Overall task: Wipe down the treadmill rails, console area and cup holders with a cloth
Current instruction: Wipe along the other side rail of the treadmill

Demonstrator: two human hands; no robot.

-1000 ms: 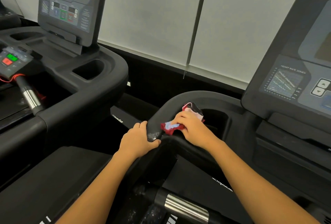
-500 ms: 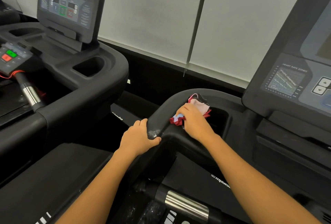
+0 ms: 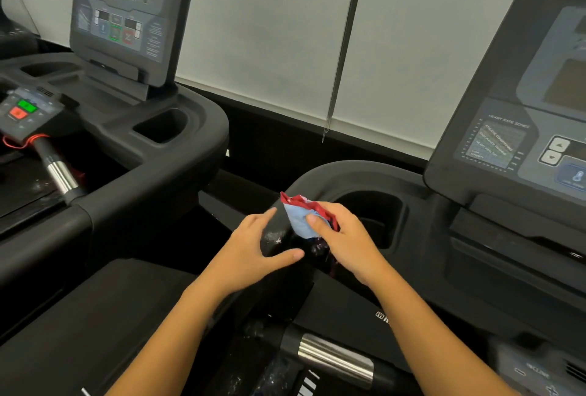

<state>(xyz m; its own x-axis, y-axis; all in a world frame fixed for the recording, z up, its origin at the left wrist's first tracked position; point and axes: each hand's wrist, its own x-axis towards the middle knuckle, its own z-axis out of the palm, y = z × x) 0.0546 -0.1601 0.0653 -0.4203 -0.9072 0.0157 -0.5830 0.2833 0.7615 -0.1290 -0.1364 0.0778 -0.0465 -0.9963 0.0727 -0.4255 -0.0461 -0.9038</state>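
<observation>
Pinching the cloth (image 3: 299, 221) in the right hand (image 3: 348, 240), pressed to the rail (image 3: 329, 173) just beyond the left hand (image 3: 250, 253), which straddles it with straight fingers. Rail runs away, curving right. Cup holder (image 3: 380, 205) sits beside the right hand.

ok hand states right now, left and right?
Left hand: open, fingers spread, resting on the rail.
Right hand: closed, holding the cloth.
</observation>
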